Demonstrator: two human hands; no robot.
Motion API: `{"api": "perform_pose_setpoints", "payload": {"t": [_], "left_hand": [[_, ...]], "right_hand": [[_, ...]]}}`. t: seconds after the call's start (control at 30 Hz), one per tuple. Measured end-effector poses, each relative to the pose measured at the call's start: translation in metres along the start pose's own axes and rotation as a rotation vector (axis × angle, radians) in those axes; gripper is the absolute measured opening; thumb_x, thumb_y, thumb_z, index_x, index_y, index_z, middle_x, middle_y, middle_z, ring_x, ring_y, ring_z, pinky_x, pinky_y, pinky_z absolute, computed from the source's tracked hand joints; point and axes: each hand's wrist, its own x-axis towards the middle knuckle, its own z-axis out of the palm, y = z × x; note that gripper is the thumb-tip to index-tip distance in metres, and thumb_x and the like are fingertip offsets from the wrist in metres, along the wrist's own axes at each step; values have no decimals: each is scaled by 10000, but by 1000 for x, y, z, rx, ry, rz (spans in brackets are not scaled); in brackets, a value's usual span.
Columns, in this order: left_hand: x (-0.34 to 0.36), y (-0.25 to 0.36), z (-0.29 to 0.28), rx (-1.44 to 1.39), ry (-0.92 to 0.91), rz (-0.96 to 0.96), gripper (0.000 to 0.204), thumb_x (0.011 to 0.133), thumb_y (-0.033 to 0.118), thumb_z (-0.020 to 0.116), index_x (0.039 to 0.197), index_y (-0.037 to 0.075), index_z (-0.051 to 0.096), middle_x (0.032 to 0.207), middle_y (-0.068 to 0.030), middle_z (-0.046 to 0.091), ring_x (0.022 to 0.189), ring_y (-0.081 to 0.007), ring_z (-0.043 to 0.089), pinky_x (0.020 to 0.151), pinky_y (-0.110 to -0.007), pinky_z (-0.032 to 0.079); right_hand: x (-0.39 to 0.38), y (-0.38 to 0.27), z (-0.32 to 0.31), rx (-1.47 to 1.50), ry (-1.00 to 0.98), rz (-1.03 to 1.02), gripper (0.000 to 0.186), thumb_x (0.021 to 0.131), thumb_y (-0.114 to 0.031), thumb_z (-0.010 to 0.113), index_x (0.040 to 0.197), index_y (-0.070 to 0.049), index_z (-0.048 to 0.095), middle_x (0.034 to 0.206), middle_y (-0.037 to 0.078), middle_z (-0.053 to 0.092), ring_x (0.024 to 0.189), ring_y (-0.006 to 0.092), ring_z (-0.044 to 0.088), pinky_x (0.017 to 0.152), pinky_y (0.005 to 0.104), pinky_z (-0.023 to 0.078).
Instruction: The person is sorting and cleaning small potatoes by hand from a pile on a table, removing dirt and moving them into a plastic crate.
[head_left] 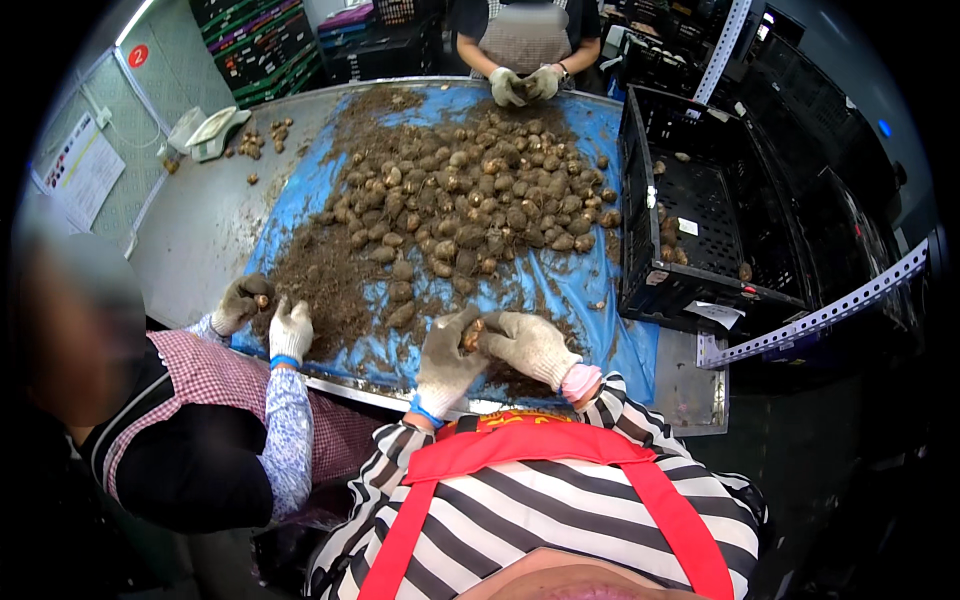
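In front of my body, at the table's near edge, my left hand [447, 355] is closed round a small brown taro [472, 336]. My right hand [528, 346] meets it from the other side, its fingers closed against the same taro. Both hands wear white knitted gloves with grey, soiled palms. Just beyond them, a large heap of brown, hairy taros [470, 200] lies on a blue plastic sheet [585, 275]. Loose soil and root scraps [310, 290] spread along the heap's left side.
A black crate [735, 295] with a few taros stands at the right, beside a perforated metal post [820, 322]. Gloved co-workers' hands work at the left [291, 330] and far side [507, 87]. A scale [215, 133] and small taro pieces [250, 142] lie far left.
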Motion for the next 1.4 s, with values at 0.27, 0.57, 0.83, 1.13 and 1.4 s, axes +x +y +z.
{"api": "perform_pose_setpoints", "payload": {"t": [0.27, 0.57, 0.83, 1.13, 1.4], "left_hand": [[1, 2, 18, 219, -53, 25, 520, 784, 200, 763, 1284, 74, 700, 1060, -199, 710, 961, -378, 692, 830, -432, 560], [6, 5, 23, 604, -145, 106, 506, 739, 249, 774, 1222, 113, 708, 1009, -181, 674, 934, -364, 678, 808, -451, 556], [15, 13, 22, 439, -136, 176, 448, 794, 187, 718, 1235, 121, 677, 1034, -156, 677, 960, -361, 667, 833, -471, 562], [4, 16, -14, -677, -262, -220, 813, 834, 118, 699, 1563, -32, 370, 1310, -99, 632, 1171, -175, 605, 1016, -298, 486], [8, 11, -14, -517, -206, -196, 744, 865, 174, 714, 1539, 19, 442, 1446, -160, 581, 1335, -234, 552, 1120, -349, 441]], "right_hand": [[5, 45, 31, -146, 50, 10, 351, 965, -318, 582, 1167, -64, 717, 1036, 245, 714, 1002, 438, 675, 871, 497, 537], [9, 49, 39, -169, 53, 167, 349, 990, -340, 569, 1050, -23, 700, 1025, 270, 694, 1003, 464, 660, 858, 525, 523], [4, 59, 35, -83, 197, 82, 214, 962, -199, 562, 1021, -44, 697, 971, 240, 691, 938, 454, 662, 816, 511, 539], [8, 69, 20, -4, 139, -133, 436, 915, -103, 630, 1351, -88, 649, 1262, 196, 669, 1177, 356, 646, 1010, 403, 510], [0, 47, 1, 165, 157, 88, 275, 958, -167, 638, 1193, -66, 736, 1128, 157, 719, 1062, 297, 691, 934, 367, 522]]}}
